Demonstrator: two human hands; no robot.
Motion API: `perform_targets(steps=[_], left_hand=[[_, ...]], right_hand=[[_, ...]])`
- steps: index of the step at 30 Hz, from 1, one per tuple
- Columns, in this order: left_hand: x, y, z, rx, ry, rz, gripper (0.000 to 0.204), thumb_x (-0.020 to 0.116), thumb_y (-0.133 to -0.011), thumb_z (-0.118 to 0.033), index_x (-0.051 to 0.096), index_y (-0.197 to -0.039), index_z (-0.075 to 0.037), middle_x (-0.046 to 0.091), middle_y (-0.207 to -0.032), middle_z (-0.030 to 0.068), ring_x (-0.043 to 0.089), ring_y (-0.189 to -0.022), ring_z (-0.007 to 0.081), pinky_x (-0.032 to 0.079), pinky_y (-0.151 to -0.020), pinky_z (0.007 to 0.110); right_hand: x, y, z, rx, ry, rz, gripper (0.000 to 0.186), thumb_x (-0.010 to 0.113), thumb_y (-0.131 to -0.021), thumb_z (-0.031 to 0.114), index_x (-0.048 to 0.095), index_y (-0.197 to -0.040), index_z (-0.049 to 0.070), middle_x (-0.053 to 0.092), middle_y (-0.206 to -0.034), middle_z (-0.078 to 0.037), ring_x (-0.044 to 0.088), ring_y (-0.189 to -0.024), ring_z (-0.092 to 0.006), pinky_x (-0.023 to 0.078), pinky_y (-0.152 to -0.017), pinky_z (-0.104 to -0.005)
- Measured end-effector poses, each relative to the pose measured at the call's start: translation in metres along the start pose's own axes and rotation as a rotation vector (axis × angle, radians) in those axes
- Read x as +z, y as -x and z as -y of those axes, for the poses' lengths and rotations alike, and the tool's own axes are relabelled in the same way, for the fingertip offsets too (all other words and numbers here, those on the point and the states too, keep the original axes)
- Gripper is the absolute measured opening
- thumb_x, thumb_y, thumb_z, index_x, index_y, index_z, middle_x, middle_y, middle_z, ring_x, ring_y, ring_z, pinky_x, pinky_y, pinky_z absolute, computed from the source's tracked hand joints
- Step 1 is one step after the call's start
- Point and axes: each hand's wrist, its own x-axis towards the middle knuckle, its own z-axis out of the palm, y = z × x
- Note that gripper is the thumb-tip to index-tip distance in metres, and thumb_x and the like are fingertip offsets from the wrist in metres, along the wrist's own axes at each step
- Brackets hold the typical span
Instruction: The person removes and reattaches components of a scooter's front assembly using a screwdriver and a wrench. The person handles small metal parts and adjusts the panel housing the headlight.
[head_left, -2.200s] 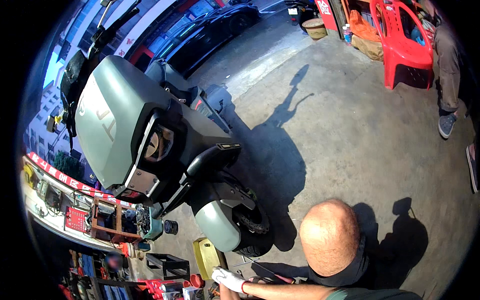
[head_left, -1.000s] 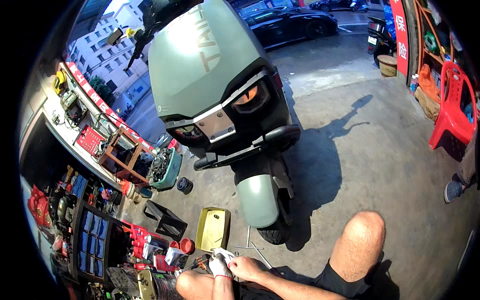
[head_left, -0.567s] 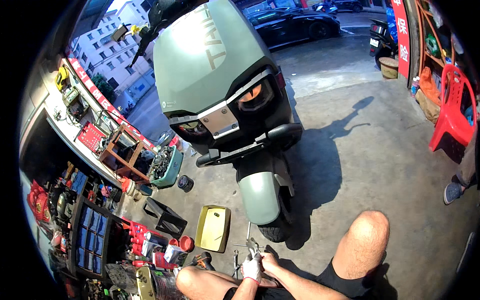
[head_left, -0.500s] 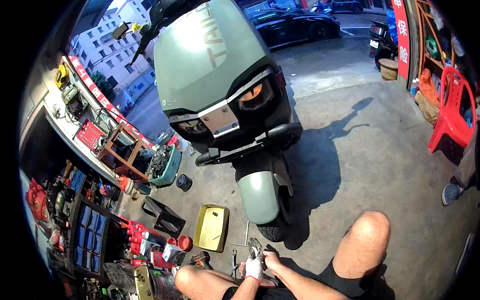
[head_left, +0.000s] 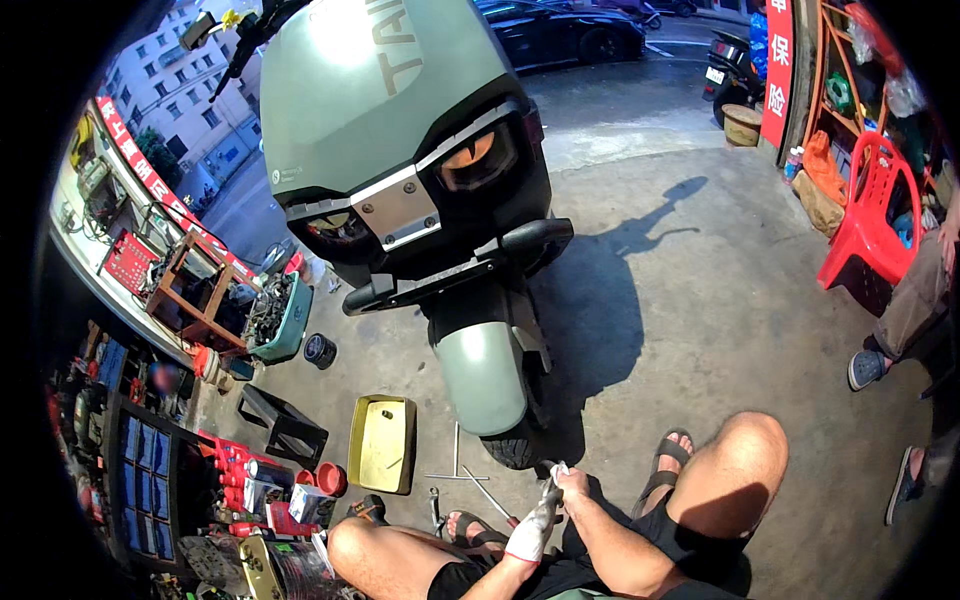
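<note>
My left hand [head_left: 533, 528] wears a white work glove with a greyish front and points forward, close below the scooter's rear tyre [head_left: 508, 449]. My bare right hand [head_left: 572, 486] is closed on the fingertip end of that glove, so the left fingers are mostly hidden. On the floor just left of the hands lie a thin screwdriver [head_left: 490, 496], a T-shaped metal wrench [head_left: 457, 448] and a short spanner [head_left: 436, 508]. The green-grey scooter [head_left: 390, 130] stands in front of me with its rear mudguard [head_left: 482, 378] towards me.
A yellow tray [head_left: 363, 470] holding a small dark part is at left, beside a black stool [head_left: 283, 425]. Red containers and tools crowd the left shelf. An orange-and-black power tool [head_left: 366, 508] lies near my left knee. At right are a red chair [head_left: 875, 225] and another person's legs [head_left: 905, 325].
My view has turned slightly right. The right hand has moved from the left wrist area to the glove's fingertips, and the gloved hand now stretches forward. The screwdriver has come into sight.
</note>
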Motion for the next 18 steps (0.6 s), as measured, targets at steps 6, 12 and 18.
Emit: perform_targets(steps=[6, 12, 18], left_hand=[[0.035, 0.064, -0.165, -0.103, -0.491, 0.426, 0.041, 0.056, -0.097, -0.031, 0.057, -0.122, 0.003, 0.067, -0.108, 0.0066, 0.060, -0.100, 0.0149, 0.047, -0.090, 0.031], [0.034, 0.035, -0.268, 0.099, -1.100, 0.634, 0.030, 0.057, -0.089, -0.020, 0.057, -0.114, -0.003, 0.065, -0.098, 0.0214, 0.062, -0.092, 0.0413, 0.050, -0.079, 0.048], [-0.008, 0.004, -0.244, 0.643, -1.124, 0.628, 0.027, 0.060, -0.083, -0.022, 0.061, -0.103, -0.003, 0.065, -0.088, 0.0192, 0.064, -0.078, 0.0353, 0.053, -0.064, 0.045]], right_hand=[[-0.034, -0.036, -0.030, -0.117, -0.029, -0.062, 0.030, 0.064, -0.081, 0.030, 0.067, -0.097, 0.004, 0.069, -0.089, -0.015, 0.066, -0.079, -0.0266, 0.050, -0.072, -0.0382], [-0.030, 0.001, -0.009, -0.293, 0.834, 0.075, 0.039, 0.062, -0.078, 0.025, 0.060, -0.113, 0.008, 0.067, -0.102, -0.016, 0.065, -0.094, -0.0264, 0.050, -0.088, -0.0334], [-0.068, 0.020, 0.105, -0.319, 0.217, 0.128, 0.021, 0.058, -0.081, 0.021, 0.065, -0.088, 0.003, 0.064, -0.092, -0.020, 0.062, -0.086, -0.0323, 0.049, -0.078, -0.0463]])
